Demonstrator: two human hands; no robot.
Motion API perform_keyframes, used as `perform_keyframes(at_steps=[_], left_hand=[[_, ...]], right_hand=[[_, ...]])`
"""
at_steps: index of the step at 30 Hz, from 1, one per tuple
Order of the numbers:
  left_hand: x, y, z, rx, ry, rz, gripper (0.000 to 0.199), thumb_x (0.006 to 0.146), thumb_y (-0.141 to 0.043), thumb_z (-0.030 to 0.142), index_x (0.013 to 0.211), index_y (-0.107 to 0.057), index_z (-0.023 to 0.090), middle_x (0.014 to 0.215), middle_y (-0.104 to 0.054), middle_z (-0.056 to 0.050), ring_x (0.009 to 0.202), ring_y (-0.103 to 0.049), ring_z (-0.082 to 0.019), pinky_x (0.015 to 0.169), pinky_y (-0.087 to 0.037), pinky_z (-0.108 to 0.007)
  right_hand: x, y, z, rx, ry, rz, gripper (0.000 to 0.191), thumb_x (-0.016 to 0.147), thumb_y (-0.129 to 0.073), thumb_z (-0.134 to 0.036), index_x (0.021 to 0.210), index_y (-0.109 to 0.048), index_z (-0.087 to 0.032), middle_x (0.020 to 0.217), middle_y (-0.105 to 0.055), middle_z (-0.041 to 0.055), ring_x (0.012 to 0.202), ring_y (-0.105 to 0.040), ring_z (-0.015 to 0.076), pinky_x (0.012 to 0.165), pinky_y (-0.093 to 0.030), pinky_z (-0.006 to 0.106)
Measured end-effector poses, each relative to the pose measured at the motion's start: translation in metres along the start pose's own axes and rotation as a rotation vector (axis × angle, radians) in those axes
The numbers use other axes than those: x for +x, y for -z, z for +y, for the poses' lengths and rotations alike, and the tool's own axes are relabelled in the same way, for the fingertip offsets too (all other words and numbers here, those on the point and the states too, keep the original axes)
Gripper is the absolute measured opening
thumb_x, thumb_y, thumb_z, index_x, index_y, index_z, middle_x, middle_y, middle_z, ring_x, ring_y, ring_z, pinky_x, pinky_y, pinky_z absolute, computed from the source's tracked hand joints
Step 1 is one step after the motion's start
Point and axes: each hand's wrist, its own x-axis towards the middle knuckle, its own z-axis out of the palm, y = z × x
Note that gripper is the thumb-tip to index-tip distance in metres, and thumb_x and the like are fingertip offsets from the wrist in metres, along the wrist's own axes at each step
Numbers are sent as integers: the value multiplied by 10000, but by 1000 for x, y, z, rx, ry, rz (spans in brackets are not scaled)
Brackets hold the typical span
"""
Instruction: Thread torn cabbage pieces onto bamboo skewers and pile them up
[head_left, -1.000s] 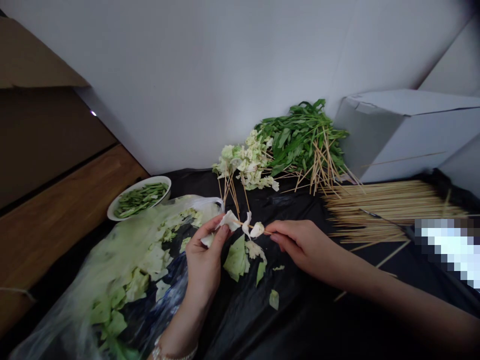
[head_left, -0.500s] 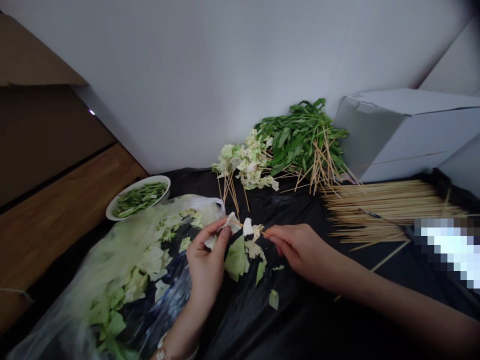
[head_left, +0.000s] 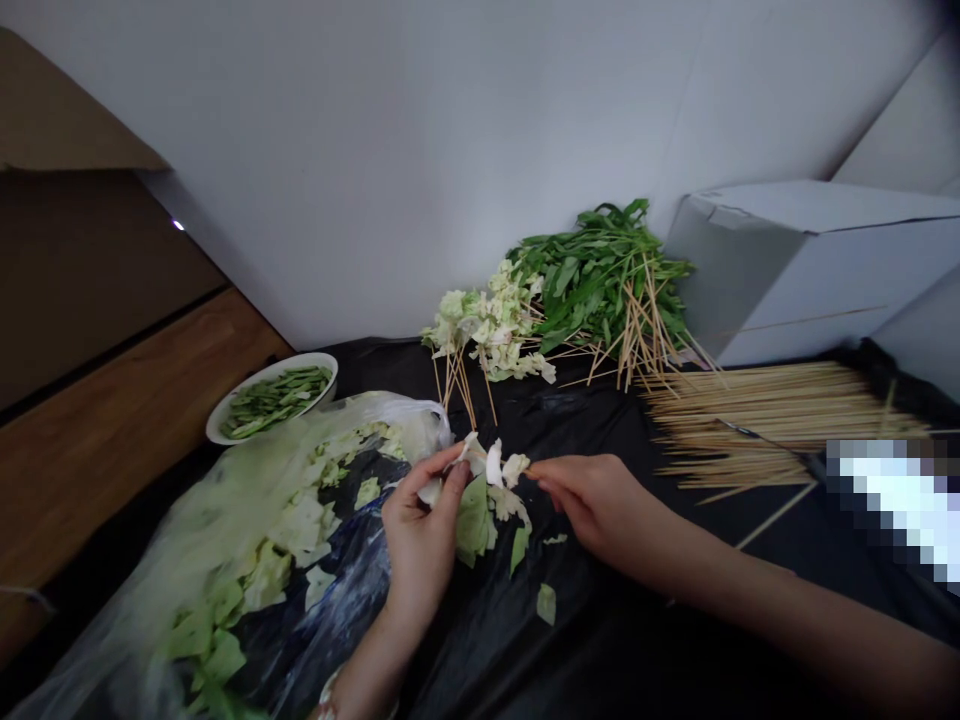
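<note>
Between thumb and fingers, my left hand (head_left: pixel 424 515) pinches a pale piece of cabbage (head_left: pixel 472 455). My right hand (head_left: pixel 589 500) is closed on the end of a bamboo skewer (head_left: pixel 531 470), which points left toward the other hand. White and pale cabbage pieces (head_left: pixel 495 465) are threaded along it; how far its tip reaches is hidden by the leaf and fingers. Just below the hands, loose green cabbage leaves (head_left: pixel 474 522) lie on the black plastic sheet (head_left: pixel 480 640).
Left stands a clear plastic bag (head_left: pixel 187 530) of cut cabbage, with a white bowl (head_left: pixel 214 430) of green pods behind it. Filled cabbage skewers (head_left: pixel 502 330) and leafy green skewers (head_left: pixel 600 275) lean by the wall. Bare skewers (head_left: pixel 765 420) and a white box (head_left: pixel 825 260) are right.
The cabbage pieces on the skewer have shifted and turned slightly between my hands. My left hand has moved a little to the right. Both hands keep their grip.
</note>
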Motion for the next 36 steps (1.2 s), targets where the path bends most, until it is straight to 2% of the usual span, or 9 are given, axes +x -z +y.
perform_keyframes(at_steps=[3, 5, 10, 15, 18, 23, 28, 31, 36], left_hand=[[-1, -1, 0, 32, -28, -3, 173, 757, -738, 283, 912, -784, 220, 891, -779, -37, 822, -703, -209, 790, -524, -298], [-2, -1, -1, 37, -39, -10, 170, 764, -733, 282, 914, -784, 223, 897, -780, -37, 822, -703, -207, 791, -522, -295], [-1, 0, -1, 51, -64, -7, 159, 771, -733, 275, 916, -779, 228, 918, -781, -29, 853, -700, -200, 816, -517, -288], [-2, 0, -2, 57, -71, 2, 163, 767, -738, 280, 914, -776, 222, 896, -781, -29, 812, -703, -199, 785, -526, -290], [-2, 0, -3, 66, -86, -12, 156, 779, -728, 280, 919, -780, 235, 936, -783, -30, 871, -708, -208, 840, -522, -300], [-3, 0, -4, 81, -144, -35, 152, 797, -714, 265, 929, -783, 235, 955, -784, -31, 878, -711, -203, 855, -527, -301], [-5, 0, -7, 119, -221, -50, 152, 810, -707, 247, 945, -776, 255, 953, -781, -13, 873, -710, -186, 852, -530, -291], [-6, -1, -8, 139, -219, -91, 156, 818, -698, 239, 950, -776, 266, 959, -780, -7, 890, -708, -187, 861, -526, -290], [-4, -1, -4, 112, -137, -88, 171, 801, -713, 248, 958, -778, 270, 981, -779, -8, 913, -700, -197, 871, -511, -284]], right_hand=[[3, 4, 1, 135, -76, -63, 302, 925, -418, -156, 704, -623, -181, 633, -629, -4, 551, -534, 109, 577, -389, 224], [4, 5, 2, 149, -114, -80, 302, 934, -432, -184, 717, -642, -179, 602, -616, -15, 522, -516, 105, 558, -377, 224], [1, -3, 5, 17, 3, 39, 261, 927, -421, -150, 913, -681, -169, 897, -707, 77, 821, -638, 186, 759, -452, 286], [-3, -10, 5, -116, 2, 37, 305, 905, -379, -87, 992, -665, -145, 905, -689, 113, 853, -630, 213, 766, -455, 311], [0, -5, 3, 33, 3, 24, 271, 898, -414, -102, 915, -681, -147, 815, -692, 69, 740, -618, 170, 695, -439, 270], [4, 3, 3, 267, -161, -107, 248, 919, -461, -169, 852, -700, -166, 604, -645, -22, 517, -517, 102, 553, -384, 218], [0, -7, 6, 48, 10, 63, 259, 923, -421, -133, 892, -676, -167, 859, -704, 58, 779, -632, 167, 723, -449, 266], [-2, -14, 7, -88, 33, 51, 289, 947, -362, -137, 943, -651, -157, 889, -684, 93, 822, -636, 202, 744, -467, 304], [1, -14, 6, -90, 35, 43, 273, 958, -371, -165, 974, -643, -156, 915, -682, 99, 858, -644, 215, 772, -488, 324]])
